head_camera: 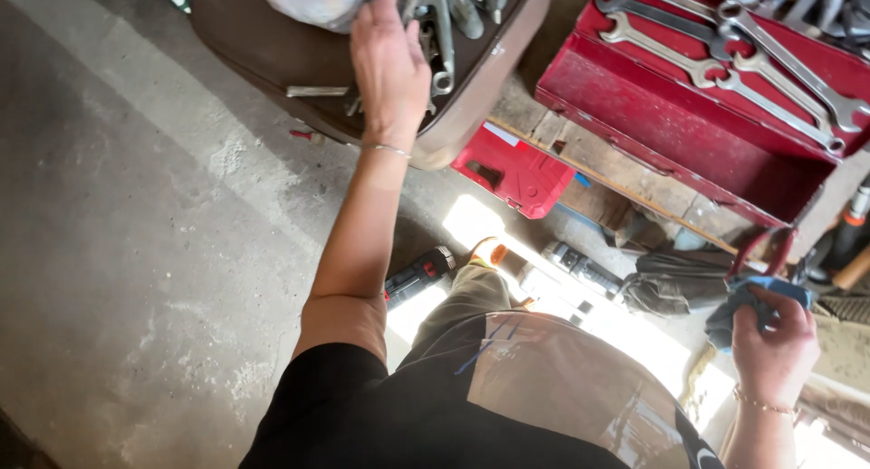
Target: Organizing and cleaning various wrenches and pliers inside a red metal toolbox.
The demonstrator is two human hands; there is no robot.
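While concrete floor spreads below, left hand touches tools.

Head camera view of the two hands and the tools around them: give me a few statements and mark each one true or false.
1. The left hand reaches into the brown tray of grey metal wrenches. True.
2. The right hand holds a crumpled blue cloth. True.
3. The open red metal toolbox holds only screwdrivers. False: long silver open-ended spanners lie across its upper tray.
4. The right hand rests on the toolbox. False: it is apart from it, lower in the picture.
5. A small red plastic case lies on the floor between the brown tray and the toolbox. True.
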